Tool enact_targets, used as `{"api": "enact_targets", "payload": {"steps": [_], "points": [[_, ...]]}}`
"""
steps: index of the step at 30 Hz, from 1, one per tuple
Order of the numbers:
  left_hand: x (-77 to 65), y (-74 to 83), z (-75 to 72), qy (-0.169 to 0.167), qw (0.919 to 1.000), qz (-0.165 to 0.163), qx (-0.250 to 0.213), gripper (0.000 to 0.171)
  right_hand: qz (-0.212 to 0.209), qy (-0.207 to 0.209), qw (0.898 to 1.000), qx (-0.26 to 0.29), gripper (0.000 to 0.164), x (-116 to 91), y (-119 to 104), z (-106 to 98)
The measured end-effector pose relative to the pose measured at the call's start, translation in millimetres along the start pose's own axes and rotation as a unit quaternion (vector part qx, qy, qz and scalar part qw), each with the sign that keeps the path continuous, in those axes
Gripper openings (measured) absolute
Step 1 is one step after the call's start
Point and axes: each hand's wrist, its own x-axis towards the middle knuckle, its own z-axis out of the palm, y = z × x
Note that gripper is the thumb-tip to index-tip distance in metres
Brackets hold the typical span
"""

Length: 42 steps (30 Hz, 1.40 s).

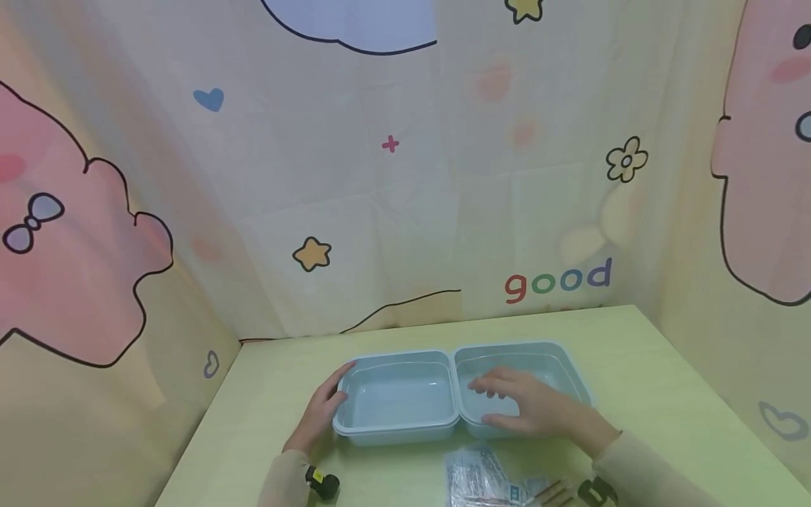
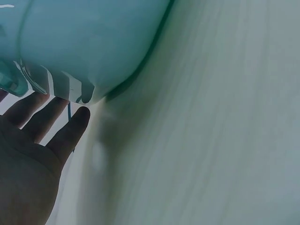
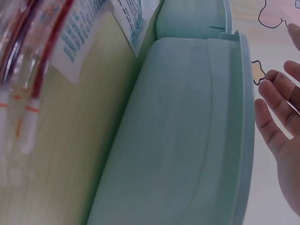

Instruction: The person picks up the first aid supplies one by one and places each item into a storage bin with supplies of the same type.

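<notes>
Against the left container, the left grip rests relaxed; the right grip hovers unclenched.

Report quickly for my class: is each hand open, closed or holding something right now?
Left hand: open, touching the left pale-blue rectangular plastic container.
Right hand: open, holding nothing, over the right pale-blue rectangular plastic container.

pale yellow-green table amid creased pale fabric walls with pink cartoon figures
</notes>
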Motion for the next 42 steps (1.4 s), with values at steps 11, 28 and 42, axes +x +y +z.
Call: {"api": "enact_targets", "payload": {"steps": [11, 28, 42], "points": [[2.3, -4.0, -1.8, -0.006, 1.0000, 0.000, 0.000, 0.059, 0.004, 0.001, 1.000, 0.013, 0.041, -5.4, -1.6, 4.1], [0.3, -8.6, 0.4, -0.004, 1.0000, -0.004, 0.005, 0.059, -0.012, -0.010, 1.000, 0.009, 0.038, -17.7, -7.0, 13.2], [1.2, -5.0, 0.6, -0.004, 1.0000, 0.001, 0.003, 0.059, -0.023, -0.008, 1.000, 0.003, 0.040, -18.7, -6.4, 13.2]]}}
